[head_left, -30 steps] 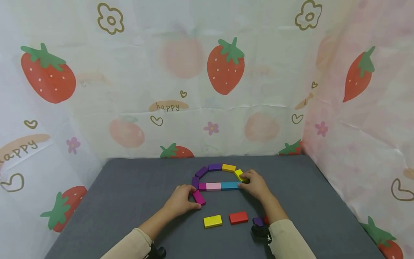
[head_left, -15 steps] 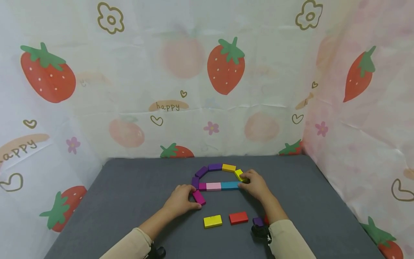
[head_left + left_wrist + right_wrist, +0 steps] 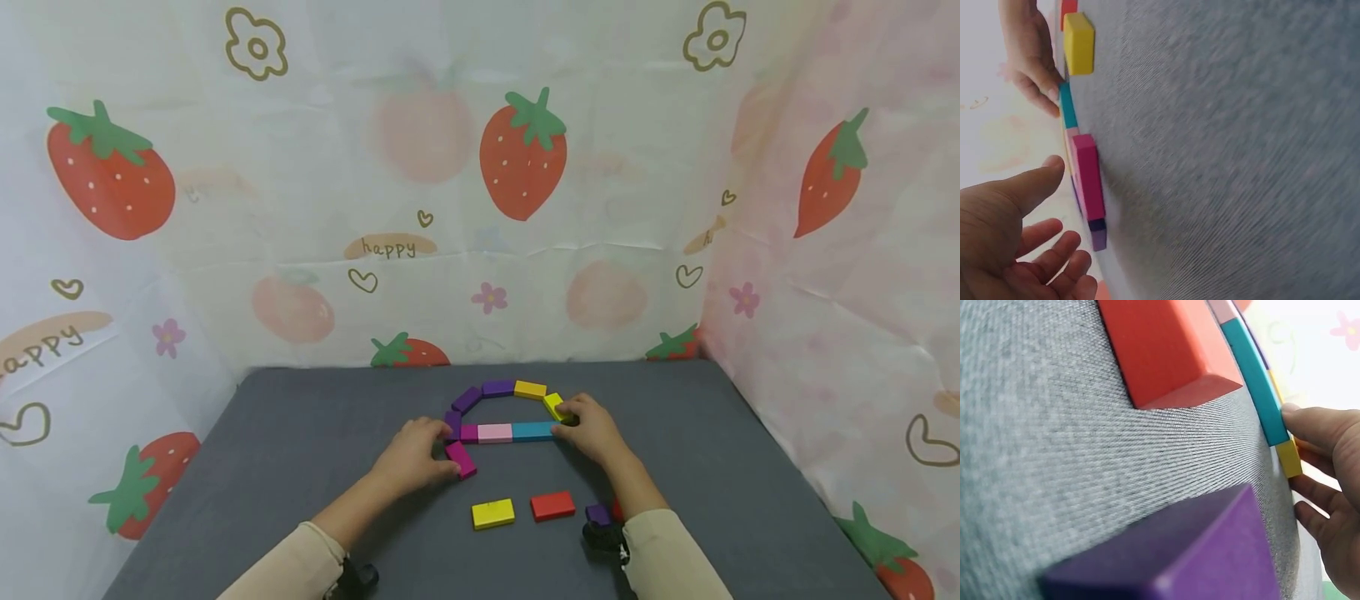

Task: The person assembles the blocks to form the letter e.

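My left hand (image 3: 411, 457) is just left of a magenta block (image 3: 461, 459). In the left wrist view a gap shows between the spread thumb and fingers of that hand (image 3: 1029, 231) and the magenta block (image 3: 1089, 178). My right hand (image 3: 595, 429) is at the right end of a half ring of blocks, its fingers curled about a yellow block (image 3: 1289, 459), partly hidden in the head view. Its thumb tip lies against the end of a blue block (image 3: 533, 431). The half ring has purple blocks (image 3: 498, 388) on the left and yellow ones (image 3: 531, 389) on the right.
A pink block (image 3: 495, 432) lies in the straight row with the blue one. Nearer the front are a loose yellow block (image 3: 492, 513), a red block (image 3: 552, 505) and a purple block (image 3: 597, 514) by the right wrist. A grey cloth (image 3: 315, 433) covers the table.
My left hand has let go of the magenta block and drawn slightly left, its thumb now off the block. The right hand has stayed where it was.
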A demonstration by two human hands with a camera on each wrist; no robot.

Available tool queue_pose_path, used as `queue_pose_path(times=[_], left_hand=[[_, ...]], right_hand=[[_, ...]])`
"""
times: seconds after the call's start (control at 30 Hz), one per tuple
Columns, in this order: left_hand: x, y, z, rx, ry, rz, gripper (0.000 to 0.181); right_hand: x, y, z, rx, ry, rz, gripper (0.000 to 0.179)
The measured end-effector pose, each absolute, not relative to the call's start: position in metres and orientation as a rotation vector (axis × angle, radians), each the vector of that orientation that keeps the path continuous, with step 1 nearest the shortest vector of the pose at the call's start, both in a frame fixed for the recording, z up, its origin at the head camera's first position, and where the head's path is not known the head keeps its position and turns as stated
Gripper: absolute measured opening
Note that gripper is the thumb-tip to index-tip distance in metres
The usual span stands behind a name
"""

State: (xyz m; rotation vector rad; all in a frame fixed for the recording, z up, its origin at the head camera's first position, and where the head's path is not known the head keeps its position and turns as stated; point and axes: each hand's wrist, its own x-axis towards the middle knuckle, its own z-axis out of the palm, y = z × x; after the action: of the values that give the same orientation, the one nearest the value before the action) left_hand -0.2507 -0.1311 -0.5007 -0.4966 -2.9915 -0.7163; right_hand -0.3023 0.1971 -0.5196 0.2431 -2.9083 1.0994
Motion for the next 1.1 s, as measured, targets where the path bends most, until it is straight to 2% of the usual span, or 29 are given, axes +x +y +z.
queue_pose_path(times=[0.3, 0.63, 1.1], left_hand=[[-0.264, -0.132, -0.486, -0.754, -2.959, -0.73, 0.036], [-0.282, -0.124, -0.496, -0.973, -3.006, -0.666, 0.035], [-0.288, -0.125, -0.504, -1.028, -2.998, -0.671, 0.035]], right_hand=[[-0.302, 0.198, -0.519, 0.239, -2.911, 1.094, 0.042], [-0.303, 0.198, -0.52, 0.243, -2.899, 1.107, 0.041], [-0.304, 0.198, -0.524, 0.254, -2.872, 1.108, 0.04]])
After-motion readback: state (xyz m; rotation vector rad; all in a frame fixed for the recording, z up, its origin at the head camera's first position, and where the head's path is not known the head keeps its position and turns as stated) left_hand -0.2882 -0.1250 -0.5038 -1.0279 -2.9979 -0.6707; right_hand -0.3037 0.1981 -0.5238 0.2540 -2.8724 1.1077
